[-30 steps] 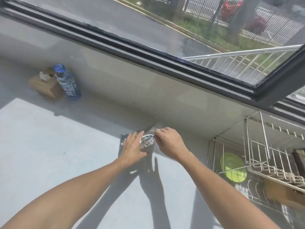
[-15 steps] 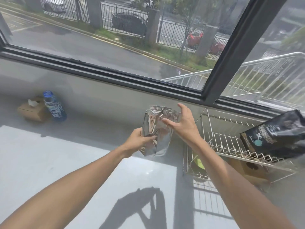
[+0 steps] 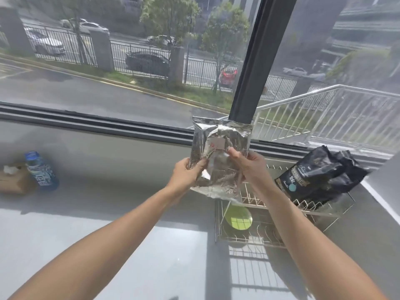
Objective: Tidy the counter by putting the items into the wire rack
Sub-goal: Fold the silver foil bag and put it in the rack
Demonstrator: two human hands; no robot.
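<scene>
counter (image 3: 108,245) lying grey, partly sunlit | wire rack (image 3: 281,215) sitting at its right, carrying black bag (image 3: 320,178) on top | silver foil pouch (image 3: 218,152) hanging upright above the rack's left end | left hand (image 3: 186,172) and right hand (image 3: 251,165) both gripping its lower edges

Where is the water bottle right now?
The water bottle stands at the far left of the head view on the counter, beside the cardboard tissue box, far from the wire rack.

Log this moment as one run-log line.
step: carry to rack | held: silver foil bag, upright | left hand: gripping | right hand: gripping | wire rack: holds black bag
</scene>
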